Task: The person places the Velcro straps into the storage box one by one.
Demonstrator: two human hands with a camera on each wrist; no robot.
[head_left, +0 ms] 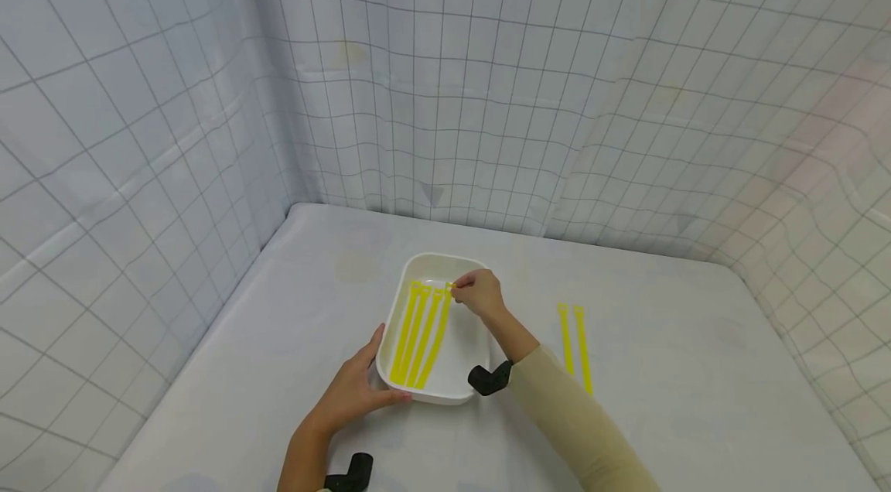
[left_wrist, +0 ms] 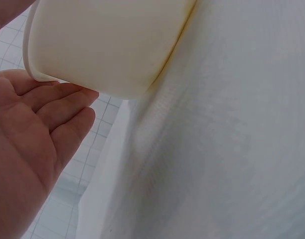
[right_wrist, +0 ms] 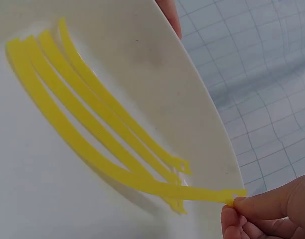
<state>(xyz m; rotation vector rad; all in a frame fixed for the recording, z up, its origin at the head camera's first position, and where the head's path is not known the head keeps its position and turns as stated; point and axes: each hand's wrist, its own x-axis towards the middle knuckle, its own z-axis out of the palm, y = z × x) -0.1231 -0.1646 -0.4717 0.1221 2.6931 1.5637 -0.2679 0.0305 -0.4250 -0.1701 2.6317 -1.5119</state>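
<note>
Right hand (head_left: pixel 479 292): pinching yellow strip (head_left: pixel 439 333) by the tip, could slip
Left hand (head_left: pixel 353 387): spread against tray (head_left: pixel 459 353), might nudge it
Other strips (head_left: pixel 405 333): so close they might snag

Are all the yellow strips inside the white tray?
No, two yellow strips lie on the table outside the white tray.

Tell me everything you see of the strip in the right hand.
The strip is long, narrow, flat, yellow and plastic-looking, with a cutout at one end. The right hand pinches that end, raised; the rest bows down into the tray, lengthwise, rightmost of four there in the head view. Whether its far end touches the tray is unclear.
</note>
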